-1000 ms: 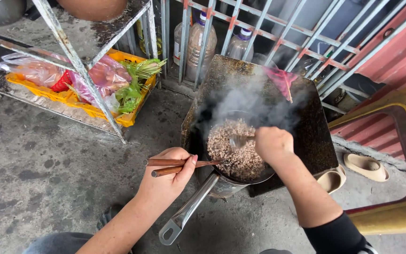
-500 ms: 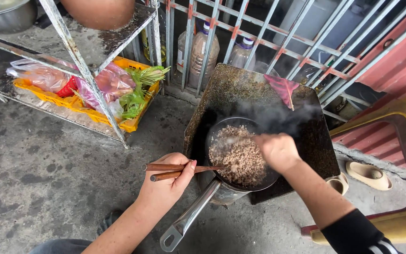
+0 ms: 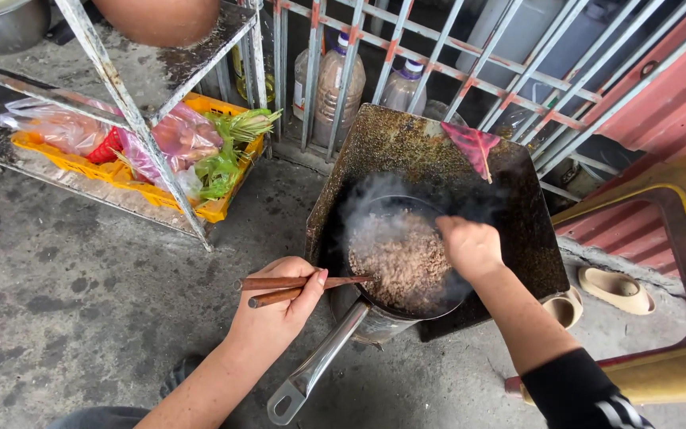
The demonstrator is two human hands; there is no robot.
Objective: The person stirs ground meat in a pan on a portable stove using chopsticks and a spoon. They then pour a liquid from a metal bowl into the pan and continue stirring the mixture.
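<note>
Head view: steaming pan of minced meat on the dark stove plate. Left hand closed around wooden chopsticks, tips at the pan's rim. Right hand fisted over the meat; grasped utensil hidden. Beyond, orange crate under a metal rack.

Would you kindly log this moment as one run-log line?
left hand: holds chopsticks at pan edge | right hand: over minced meat, utensil hidden | steam rising

Steam thicker – right hand nearer pan
</note>
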